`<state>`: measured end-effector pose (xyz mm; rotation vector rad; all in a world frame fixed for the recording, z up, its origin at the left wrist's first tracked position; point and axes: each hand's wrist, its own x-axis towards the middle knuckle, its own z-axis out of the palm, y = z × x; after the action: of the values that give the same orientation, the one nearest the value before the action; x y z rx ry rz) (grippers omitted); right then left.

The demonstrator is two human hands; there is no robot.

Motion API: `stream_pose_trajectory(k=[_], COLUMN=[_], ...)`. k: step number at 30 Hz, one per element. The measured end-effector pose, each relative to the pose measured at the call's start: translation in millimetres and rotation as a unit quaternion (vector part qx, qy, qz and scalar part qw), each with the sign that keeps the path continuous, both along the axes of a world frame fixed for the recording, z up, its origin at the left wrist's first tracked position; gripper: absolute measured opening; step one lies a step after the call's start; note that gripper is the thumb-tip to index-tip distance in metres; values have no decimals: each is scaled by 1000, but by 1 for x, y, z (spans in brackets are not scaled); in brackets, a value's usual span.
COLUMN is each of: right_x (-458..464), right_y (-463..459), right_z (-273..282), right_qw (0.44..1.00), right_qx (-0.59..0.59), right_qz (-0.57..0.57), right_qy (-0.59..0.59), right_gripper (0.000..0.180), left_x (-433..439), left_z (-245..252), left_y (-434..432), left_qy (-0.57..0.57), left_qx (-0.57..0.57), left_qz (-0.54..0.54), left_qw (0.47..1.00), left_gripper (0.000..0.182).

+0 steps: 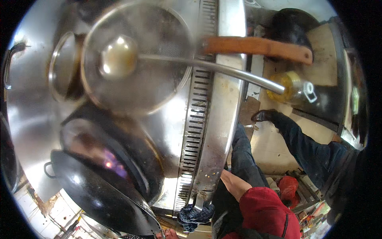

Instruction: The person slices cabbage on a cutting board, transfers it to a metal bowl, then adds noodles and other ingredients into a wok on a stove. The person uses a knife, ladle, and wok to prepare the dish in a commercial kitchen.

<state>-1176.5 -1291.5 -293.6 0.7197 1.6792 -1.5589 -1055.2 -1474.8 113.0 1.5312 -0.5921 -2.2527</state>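
Observation:
At the bottom edge, the fingers of my left hand (168, 234) are closed at the loop handle of a black wok (98, 191), mostly cut off by the frame. The wok is tilted beside a burner opening, where a purple-orange flame (112, 164) shows. My right hand is out of view. Higher up, a round mesh strainer (161, 89) with a wooden handle (259, 47) rests on the stainless steel range. A metal ladle (119, 56) lies over its mesh, its long handle reaching past the range's front edge. Neither handle is held.
A metal bowl (64, 67) stands beyond the strainer. A slotted drain (195, 122) runs along the range's front edge (222, 110), with a dark cloth (195, 216) below. A bare forearm in a red sleeve (268, 212), owner unclear, is near. An oil container (286, 86) stands right.

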Motion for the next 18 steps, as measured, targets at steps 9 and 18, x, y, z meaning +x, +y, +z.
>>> stream_pose_trajectory(k=[9,18], right_x=[-7,-117], right_y=[13,72], right_z=[3,7], right_qw=[1000,994], right_qx=[0,36], right_qz=[-17,-64], right_qy=[13,76], right_gripper=[41,41], left_x=[-24,-39], left_z=[-4,3], left_y=[24,23], left_qy=[-333,-296], left_qx=[-199,-182], left_qz=[5,43], left_qw=[922,937], left_gripper=[25,17])
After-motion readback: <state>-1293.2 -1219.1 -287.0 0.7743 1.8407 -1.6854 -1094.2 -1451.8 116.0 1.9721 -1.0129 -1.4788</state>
